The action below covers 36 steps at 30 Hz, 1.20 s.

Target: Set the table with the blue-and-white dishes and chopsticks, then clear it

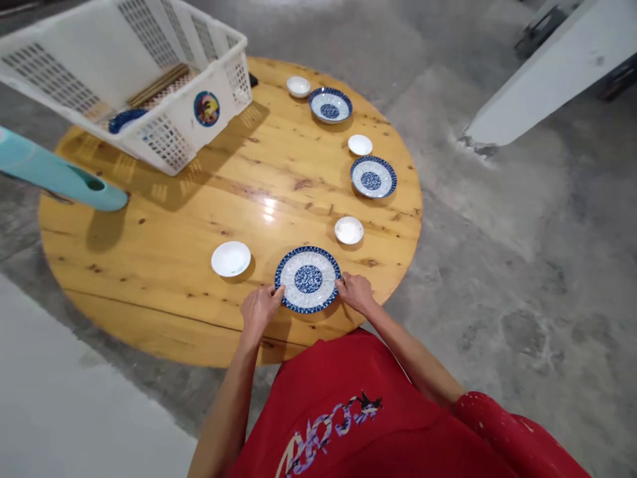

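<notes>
A blue-and-white patterned plate (308,279) lies flat near the front edge of a round wooden table (164,232). My left hand (259,309) grips its left rim and my right hand (355,292) grips its right rim, fingers curled on the edge. A small white bowl (231,258) sits just left of the plate, and a small white dish (349,230) sits just behind it to the right.
Two more blue-patterned plates (373,176) (330,104) lie along the right side, each with a small white dish (359,145) (298,86) beside it. A white slotted crate (164,133) stands at the back left. A teal object (54,176) juts in from the left. Grey concrete floor surrounds the table.
</notes>
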Tool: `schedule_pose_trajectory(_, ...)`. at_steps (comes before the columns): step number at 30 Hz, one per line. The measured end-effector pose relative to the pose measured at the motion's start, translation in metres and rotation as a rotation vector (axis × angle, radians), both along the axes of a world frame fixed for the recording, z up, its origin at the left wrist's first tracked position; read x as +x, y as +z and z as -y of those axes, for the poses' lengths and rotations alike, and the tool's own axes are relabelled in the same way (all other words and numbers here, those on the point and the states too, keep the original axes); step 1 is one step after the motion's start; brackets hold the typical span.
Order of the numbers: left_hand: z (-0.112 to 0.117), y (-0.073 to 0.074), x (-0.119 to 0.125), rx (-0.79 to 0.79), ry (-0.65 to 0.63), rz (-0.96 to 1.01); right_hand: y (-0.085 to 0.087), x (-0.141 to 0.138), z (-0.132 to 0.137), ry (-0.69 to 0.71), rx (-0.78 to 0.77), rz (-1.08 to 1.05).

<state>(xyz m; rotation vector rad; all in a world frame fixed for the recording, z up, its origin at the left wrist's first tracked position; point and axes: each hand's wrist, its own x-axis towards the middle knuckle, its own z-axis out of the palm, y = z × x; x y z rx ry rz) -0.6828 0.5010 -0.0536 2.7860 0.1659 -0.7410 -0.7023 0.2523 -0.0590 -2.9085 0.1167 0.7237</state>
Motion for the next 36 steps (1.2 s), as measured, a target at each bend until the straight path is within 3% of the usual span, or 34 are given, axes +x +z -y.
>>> schedule_pose_trajectory(9, 0.000, 0.000, -0.003, 0.048, -0.029, 0.030, -0.002, 0.001, 0.001, -0.028, 0.051, 0.058)
schedule_pose_trajectory(13, -0.002, -0.004, -0.006, 0.003, 0.028, 0.099, -0.005, -0.004, 0.003, -0.145, 0.154, 0.110)
schedule_pose_trajectory(15, -0.004, -0.011, -0.005, -0.106, 0.076, 0.125, -0.010, -0.007, 0.004, -0.253, 0.304, 0.138)
schedule_pose_trajectory(20, -0.002, -0.029, 0.000, -0.531, 0.194, 0.089, -0.029, -0.008, -0.002, -0.474, 0.875, 0.032)
schedule_pose_trajectory(22, -0.001, -0.032, 0.000, -0.635, 0.249, 0.121, -0.035, -0.008, -0.007, -0.548, 0.996, 0.035)
schedule_pose_trajectory(28, -0.004, -0.029, -0.009, -0.599, 0.128, 0.167, -0.035, -0.040, -0.012, -0.672, 1.024, 0.113)
schedule_pose_trajectory(36, 0.019, -0.017, -0.042, -0.667, -0.038, 0.120, -0.012, -0.109, 0.005, -0.788, 1.024, 0.241)
